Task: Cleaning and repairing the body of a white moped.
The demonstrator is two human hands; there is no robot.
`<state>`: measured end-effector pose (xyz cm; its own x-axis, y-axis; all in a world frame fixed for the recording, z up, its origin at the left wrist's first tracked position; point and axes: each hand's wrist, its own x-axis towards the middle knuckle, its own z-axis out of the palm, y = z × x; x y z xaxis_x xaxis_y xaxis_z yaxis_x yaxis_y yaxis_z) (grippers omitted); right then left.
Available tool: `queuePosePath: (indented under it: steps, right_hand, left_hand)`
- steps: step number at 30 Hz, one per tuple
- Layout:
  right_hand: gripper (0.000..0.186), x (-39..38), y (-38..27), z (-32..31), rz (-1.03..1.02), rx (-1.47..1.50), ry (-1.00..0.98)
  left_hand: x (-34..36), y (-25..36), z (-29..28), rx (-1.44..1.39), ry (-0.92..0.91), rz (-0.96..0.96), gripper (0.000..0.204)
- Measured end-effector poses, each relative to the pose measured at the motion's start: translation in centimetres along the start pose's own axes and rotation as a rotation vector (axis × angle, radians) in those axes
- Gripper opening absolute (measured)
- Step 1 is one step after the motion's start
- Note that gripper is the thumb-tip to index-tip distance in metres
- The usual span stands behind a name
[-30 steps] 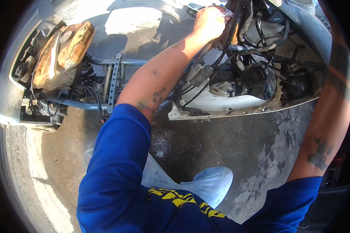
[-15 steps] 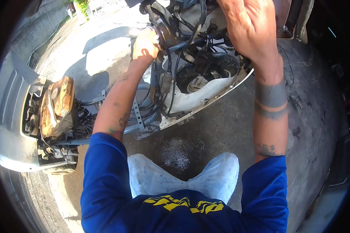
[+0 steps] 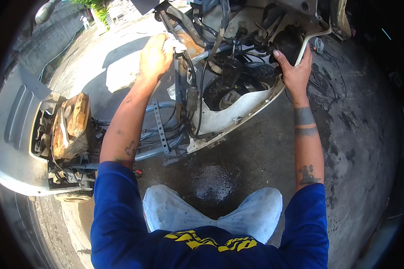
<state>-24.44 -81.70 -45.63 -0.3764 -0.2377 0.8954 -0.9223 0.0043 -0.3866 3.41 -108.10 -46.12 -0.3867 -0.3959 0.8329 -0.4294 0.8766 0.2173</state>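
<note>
My left hand (image 3: 155, 58) is closed around a crumpled white rag (image 3: 175, 45), beside the dark hoses and cables at the front of a stripped scooter. My right hand (image 3: 296, 74) grips the pale curved edge of a body panel (image 3: 303, 50). Its thumb lies against a rounded black part (image 3: 286, 45), while the other fingers go behind the edge. Between my hands, a white fender panel (image 3: 231, 111) surrounds a dark opening with black parts and hoses. A black cable with a connector (image 3: 192, 98) hangs near the left hand.
At left stands a grey body shell (image 3: 20, 121) with a rusty box-shaped part (image 3: 72, 127) in it. Blue frame tubes (image 3: 155, 153) and a perforated metal strip (image 3: 160, 125) run low. Loose wires (image 3: 330, 85) lie on the right, and a wet patch (image 3: 213, 181) marks the floor.
My right hand has come down and nearer from the top, onto the panel edge. My left hand has shifted slightly left, and the white rag now shows more.
</note>
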Motion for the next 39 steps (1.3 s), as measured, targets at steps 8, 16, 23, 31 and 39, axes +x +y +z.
queuePosePath:
  steps: [8, 16, 23, 31, 39]
  right_hand:
    - [0.059, -5.9, 0.2, 4.4, -0.040, -0.063, 0.243]
    - [0.040, -6.7, 0.5, 6.0, 0.130, -0.155, 0.361]
    - [0.048, -9.4, 0.8, 6.8, 0.245, -0.039, 0.411]
    - [0.037, -9.8, 0.8, 6.7, 0.287, -0.032, 0.378]
    - [0.033, -10.3, 1.5, 6.6, 0.218, -0.141, 0.357]
  left_hand:
    - [-0.5, -1.2, 4.6, 0.084, 0.237, 0.340, 0.030]
    - [0.6, -2.0, 2.7, -0.058, -0.423, -0.101, 0.071]
    - [-3.9, -1.4, 0.9, 0.131, -0.581, 0.174, 0.024]
    - [-3.8, -2.3, -2.2, 0.016, -0.556, -0.027, 0.025]
    - [-3.4, -0.9, -9.5, 0.005, -0.590, -0.281, 0.025]
